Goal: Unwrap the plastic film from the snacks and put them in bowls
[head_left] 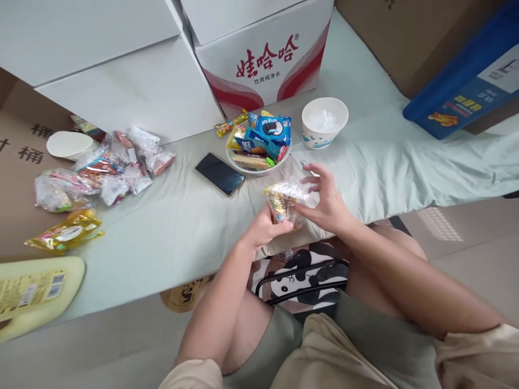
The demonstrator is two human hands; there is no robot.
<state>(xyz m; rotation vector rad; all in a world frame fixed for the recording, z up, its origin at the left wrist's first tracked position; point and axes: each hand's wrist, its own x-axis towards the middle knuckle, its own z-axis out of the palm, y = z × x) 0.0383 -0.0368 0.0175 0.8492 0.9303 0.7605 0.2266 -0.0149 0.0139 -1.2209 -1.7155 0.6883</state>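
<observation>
My left hand (265, 227) is closed around the lower part of a clear plastic bag of gold-wrapped snacks (278, 202), held just over the front edge of the cloth. At the bag's right side, my right hand (326, 200) has its fingers spread, with the thumb against the plastic. Thin clear film shows between that thumb and the fingers; whether they grip it is hard to see. Just beyond the hands stands a round white bowl (259, 170) full of wrapped snacks. A paper tub (320, 141) with crumpled clear plastic inside is to its right.
A phone (220, 174) lies left of the bowl. Farther left are bagged snacks (101, 173), a gold packet (67, 232) and a pale yellow container (40, 292). White cartons (263, 70) line the back; a blue box (466, 81) leans at right.
</observation>
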